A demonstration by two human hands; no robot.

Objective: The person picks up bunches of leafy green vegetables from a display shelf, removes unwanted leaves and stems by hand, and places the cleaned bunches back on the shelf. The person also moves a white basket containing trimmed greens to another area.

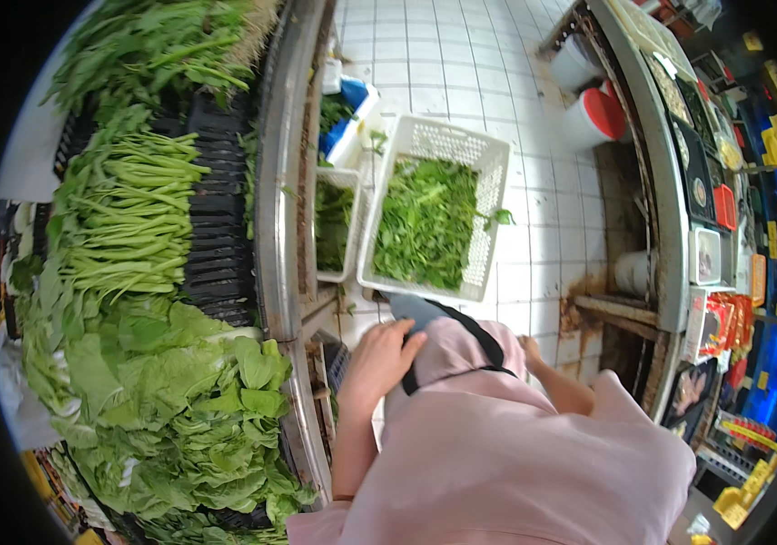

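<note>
My left hand (383, 355) is at my front, thumb and fingers apart, beside the grey-blue cloth (417, 312) at my legs. It appears to hold nothing; whether it touches the cloth is hard to tell. My right hand (530, 352) hangs at my other side, partly hidden by my pink shirt (511, 456), and its fingers cannot be made out. On the floor just before me stands a white perforated plastic crate (494, 184) with loose leafy greens (426, 225) in it. One sprig (501, 216) pokes out past its right wall.
At left, a metal-edged stall (278, 177) bears bundled green stems (136, 211) and lettuce-like leaves (157, 381). A smaller white bin (353, 225) and a foam box (357, 129) flank the crate. Rightward are a red-lidded bucket (603, 114) and a counter (674, 204) with packaged goods.
</note>
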